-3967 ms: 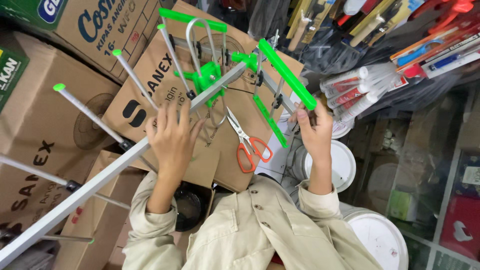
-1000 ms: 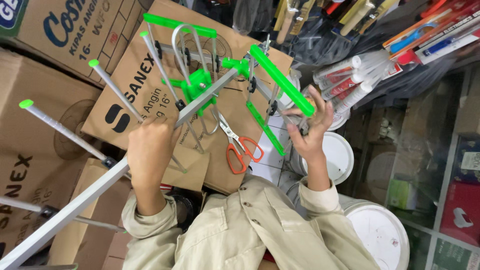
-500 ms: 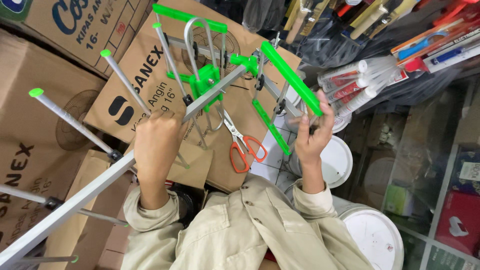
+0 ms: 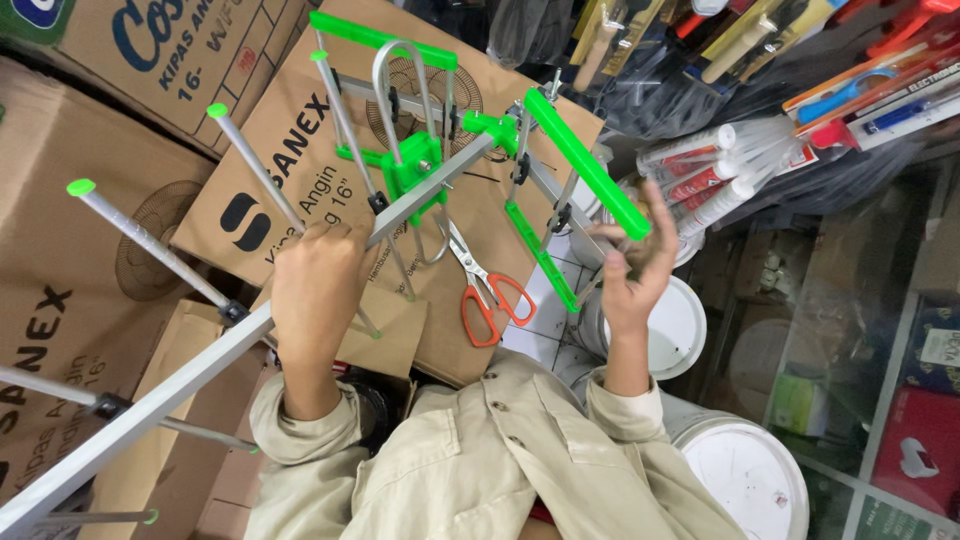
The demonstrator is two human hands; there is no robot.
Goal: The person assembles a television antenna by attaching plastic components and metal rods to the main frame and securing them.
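At centre of the head view, held up over a stack of boxes: one long silver square-section metal boom of a rooftop aerial, running from 7 o'clock up to 1 o'clock, fitted with thin silver cross rods capped in green plastic and, at its upper end, a bright green plastic clamp block with a bent silver wire loop. Left hand: closed firmly round the boom at mid-length, knuckles toward the camera, where half a second ago it sat in the same grip. Right hand: fingers spread and half curled, touching the lower end of the long green plastic bar of the folding reflector frame at 2 o'clock; whether it pinches the bar or only steadies it cannot be told. Since four seconds ago the aerial has been tilted and the green bar has swung nearer that hand, so the reflector end appears to be the part being adjusted. Behind, at 5 o'clock of the clamp: orange-handled steel scissors lying on a brown cardboard fan carton. At 4 o'clock: white round plastic pail lid. At 2 o'clock: bundle of white sealant tubes with red nozzles.
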